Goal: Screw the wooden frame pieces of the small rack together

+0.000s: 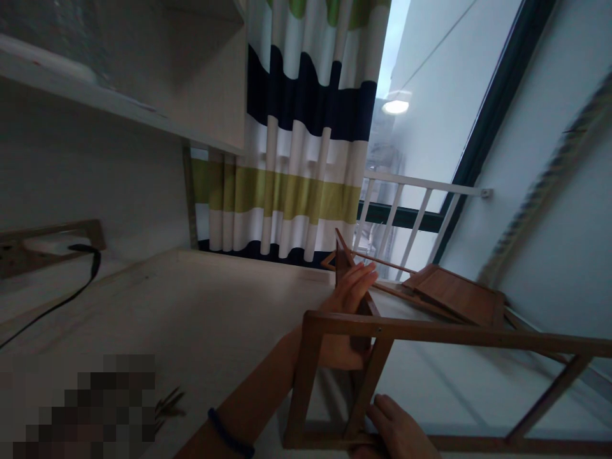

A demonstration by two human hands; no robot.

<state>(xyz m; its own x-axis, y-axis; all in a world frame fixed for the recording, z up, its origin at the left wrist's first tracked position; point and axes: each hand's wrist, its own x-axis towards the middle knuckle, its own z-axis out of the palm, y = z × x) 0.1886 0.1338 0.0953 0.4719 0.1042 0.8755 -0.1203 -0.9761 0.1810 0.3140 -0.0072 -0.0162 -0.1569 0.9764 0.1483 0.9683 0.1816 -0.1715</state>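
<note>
Brown wood makes up the frame (444, 330) in the head view, at lower right above the pale surface (229, 306). The right hand (399, 427) has its fingers bent around the frame's lower bar, seemingly to steady it. The left hand (351, 296) reaches past the frame's near end, fingers extended against a board (343, 260), perhaps bracing it; whether it grips the board, I cannot tell, nor whether board and frame are joined. Another wooden piece (459, 293) rests beyond, near the railing (425, 185), probably set aside for room. The curtain (291, 191) covers part of the window (449, 83). At left, a black cable (93, 277) runs from a socket strip (98, 234), likely for power. No brand, label or writing can be read.
</note>
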